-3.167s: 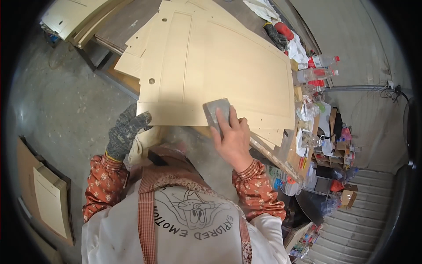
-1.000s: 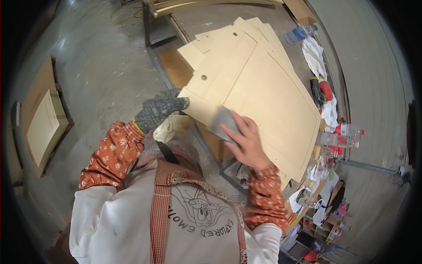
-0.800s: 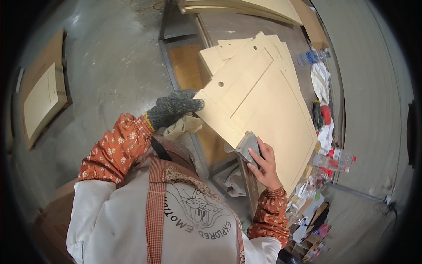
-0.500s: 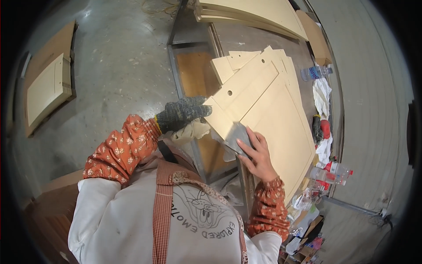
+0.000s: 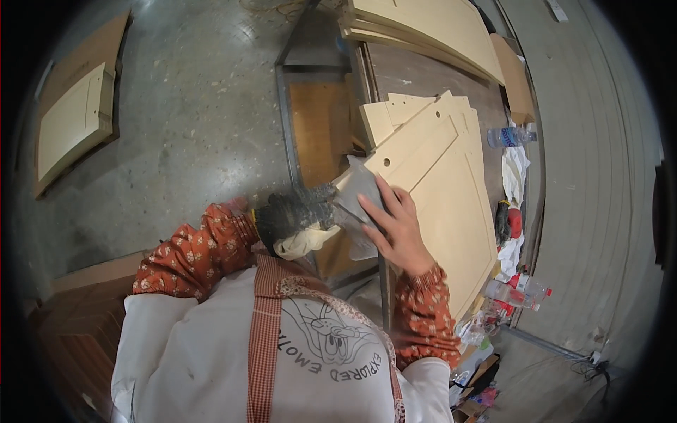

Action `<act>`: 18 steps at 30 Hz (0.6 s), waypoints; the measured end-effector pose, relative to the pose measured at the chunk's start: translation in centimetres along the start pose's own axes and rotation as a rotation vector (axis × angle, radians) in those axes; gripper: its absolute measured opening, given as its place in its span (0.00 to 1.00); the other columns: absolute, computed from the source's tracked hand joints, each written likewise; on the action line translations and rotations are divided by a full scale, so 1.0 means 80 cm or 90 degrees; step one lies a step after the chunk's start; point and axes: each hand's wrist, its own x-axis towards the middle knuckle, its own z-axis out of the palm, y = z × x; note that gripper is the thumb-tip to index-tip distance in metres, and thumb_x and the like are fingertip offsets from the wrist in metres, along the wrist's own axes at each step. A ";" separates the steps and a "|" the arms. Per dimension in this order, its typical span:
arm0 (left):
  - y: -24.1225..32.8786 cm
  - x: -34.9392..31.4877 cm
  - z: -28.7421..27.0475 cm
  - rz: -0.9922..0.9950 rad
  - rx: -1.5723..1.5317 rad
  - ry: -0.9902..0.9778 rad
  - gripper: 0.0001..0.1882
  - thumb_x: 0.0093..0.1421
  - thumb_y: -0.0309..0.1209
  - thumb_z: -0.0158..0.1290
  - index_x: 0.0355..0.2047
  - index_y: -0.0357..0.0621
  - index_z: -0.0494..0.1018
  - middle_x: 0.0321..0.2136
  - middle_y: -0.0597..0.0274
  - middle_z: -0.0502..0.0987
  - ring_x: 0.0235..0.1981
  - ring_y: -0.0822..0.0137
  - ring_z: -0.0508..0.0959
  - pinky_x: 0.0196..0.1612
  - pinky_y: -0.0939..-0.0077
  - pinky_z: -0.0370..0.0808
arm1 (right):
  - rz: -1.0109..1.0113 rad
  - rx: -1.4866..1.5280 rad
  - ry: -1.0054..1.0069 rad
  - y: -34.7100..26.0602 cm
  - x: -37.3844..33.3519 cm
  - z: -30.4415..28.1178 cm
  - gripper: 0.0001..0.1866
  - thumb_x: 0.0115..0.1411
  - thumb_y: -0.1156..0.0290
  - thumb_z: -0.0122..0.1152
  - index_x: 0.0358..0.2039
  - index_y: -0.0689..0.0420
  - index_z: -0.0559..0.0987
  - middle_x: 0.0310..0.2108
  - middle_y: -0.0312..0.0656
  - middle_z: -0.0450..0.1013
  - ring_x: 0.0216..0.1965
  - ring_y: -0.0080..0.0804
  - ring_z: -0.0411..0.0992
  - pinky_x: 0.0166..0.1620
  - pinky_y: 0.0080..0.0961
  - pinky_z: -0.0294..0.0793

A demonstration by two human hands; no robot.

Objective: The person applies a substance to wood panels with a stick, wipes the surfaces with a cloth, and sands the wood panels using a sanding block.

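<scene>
A pale wooden panel with round holes and a grooved outline lies on a fanned stack of similar panels. My left hand, in a dark grey knit glove, closes at the panel's near left corner; its fingertips are partly blurred. A cream cloth hangs under this glove. My right hand is bare and presses a grey sheet, which looks like sandpaper, over the panel's near left edge beside the glove. The sheet covers that corner, and its underside is hidden.
More panels are stacked at the far end of the bench. Along the right stand plastic bottles, with white cloths and a dark glove nearby. Another panel stack rests on cardboard on the floor at left. A metal frame edges the bench.
My right hand has slid the grey sheet leftward along the panel's edge, up to the gloved hand. My left hand has shifted slightly down. The whole view has shifted a little.
</scene>
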 end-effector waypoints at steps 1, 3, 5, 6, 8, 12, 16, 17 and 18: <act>0.026 0.001 0.004 -0.076 -0.246 0.038 0.26 0.64 0.34 0.47 0.60 0.41 0.57 0.45 0.58 0.71 0.45 0.64 0.73 0.48 0.71 0.72 | 0.005 0.004 0.000 0.002 -0.014 -0.002 0.26 0.50 0.70 0.61 0.53 0.50 0.73 0.62 0.50 0.57 0.50 0.51 0.60 0.54 0.41 0.59; 0.010 -0.001 0.003 -0.109 -0.872 -0.012 0.26 0.65 0.36 0.44 0.61 0.42 0.55 0.48 0.56 0.70 0.47 0.62 0.71 0.51 0.70 0.70 | 0.012 -0.014 0.003 0.000 -0.010 0.000 0.26 0.50 0.70 0.61 0.53 0.50 0.73 0.62 0.50 0.56 0.50 0.51 0.60 0.54 0.40 0.59; 0.015 -0.012 0.035 -0.175 -0.711 0.136 0.24 0.67 0.34 0.40 0.62 0.42 0.54 0.50 0.54 0.69 0.49 0.62 0.71 0.53 0.70 0.69 | 0.013 -0.015 0.010 -0.008 0.013 0.001 0.27 0.50 0.69 0.61 0.53 0.50 0.72 0.62 0.50 0.57 0.49 0.52 0.60 0.54 0.40 0.58; 0.018 -0.003 0.039 -0.193 -0.526 0.125 0.23 0.66 0.35 0.42 0.60 0.43 0.58 0.50 0.57 0.70 0.48 0.66 0.71 0.52 0.72 0.69 | 0.028 -0.025 0.008 -0.012 0.025 0.000 0.27 0.50 0.69 0.62 0.53 0.50 0.72 0.62 0.50 0.57 0.49 0.52 0.60 0.54 0.40 0.58; 0.026 0.012 0.038 -0.238 -0.129 0.121 0.22 0.64 0.37 0.45 0.56 0.44 0.64 0.48 0.62 0.73 0.47 0.74 0.73 0.51 0.77 0.69 | 0.033 -0.040 0.011 -0.018 0.048 -0.002 0.27 0.50 0.69 0.62 0.53 0.50 0.72 0.62 0.50 0.56 0.49 0.52 0.60 0.54 0.40 0.58; -0.032 0.009 -0.003 -0.036 -0.165 0.043 0.19 0.62 0.35 0.46 0.52 0.42 0.67 0.46 0.60 0.73 0.46 0.69 0.73 0.51 0.74 0.68 | 0.044 -0.014 0.030 -0.013 -0.009 -0.003 0.30 0.47 0.72 0.64 0.54 0.49 0.72 0.61 0.52 0.57 0.48 0.52 0.62 0.52 0.41 0.61; -0.074 0.018 -0.056 0.025 -0.107 0.059 0.15 0.60 0.32 0.47 0.46 0.40 0.70 0.42 0.57 0.74 0.44 0.63 0.73 0.51 0.71 0.68 | 0.053 -0.029 0.085 -0.023 -0.002 0.003 0.31 0.45 0.73 0.64 0.54 0.50 0.72 0.60 0.52 0.59 0.47 0.51 0.63 0.50 0.42 0.62; -0.081 0.024 -0.071 0.046 -0.068 0.082 0.14 0.60 0.31 0.47 0.45 0.40 0.71 0.42 0.56 0.75 0.43 0.62 0.74 0.50 0.70 0.68 | 0.054 -0.017 0.100 -0.024 0.016 0.007 0.30 0.45 0.72 0.64 0.53 0.49 0.73 0.59 0.51 0.60 0.46 0.51 0.63 0.50 0.43 0.63; -0.063 0.039 -0.094 0.003 -0.102 0.129 0.17 0.57 0.34 0.51 0.45 0.42 0.72 0.46 0.54 0.73 0.49 0.59 0.71 0.56 0.66 0.64 | 0.071 -0.038 0.111 -0.024 0.029 0.011 0.30 0.45 0.71 0.64 0.53 0.48 0.73 0.59 0.51 0.60 0.46 0.51 0.63 0.50 0.43 0.63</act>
